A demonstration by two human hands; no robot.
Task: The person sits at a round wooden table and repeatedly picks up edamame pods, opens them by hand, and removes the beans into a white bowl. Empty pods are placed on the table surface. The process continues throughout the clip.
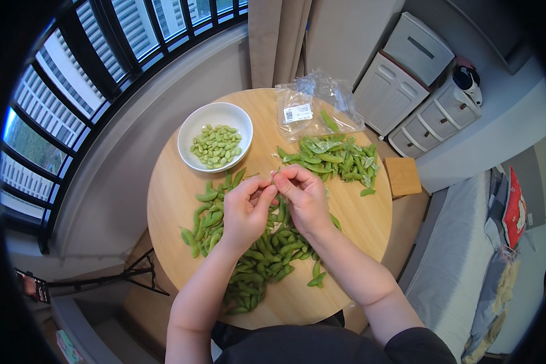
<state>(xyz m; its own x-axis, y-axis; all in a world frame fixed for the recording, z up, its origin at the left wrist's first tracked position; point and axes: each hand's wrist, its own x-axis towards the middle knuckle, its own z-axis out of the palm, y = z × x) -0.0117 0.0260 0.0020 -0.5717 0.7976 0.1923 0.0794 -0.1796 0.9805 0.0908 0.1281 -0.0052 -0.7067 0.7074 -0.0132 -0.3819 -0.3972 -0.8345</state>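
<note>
Over the middle of the round wooden table (pixel 168 200), my left hand (pixel 248 209) and my right hand (pixel 304 198) meet at the fingertips, pinching a green soybean pod (pixel 276 175) that is mostly hidden by the fingers. Beneath and around both hands spreads a large pile of whole soybean pods (pixel 266 257). Shelled green soybeans (pixel 216 145) lie inside a white bowl (pixel 185 146) at the table's far left. A heap of flattened, split-looking pods (pixel 341 159) sits beyond my right hand.
A crumpled clear plastic bag (pixel 321 98) with a printed label lies at the table's far edge, touching the pod heap. A small wooden stool (pixel 402 176) stands off the right side. A tripod (pixel 127 275) holding a phone stands at lower left.
</note>
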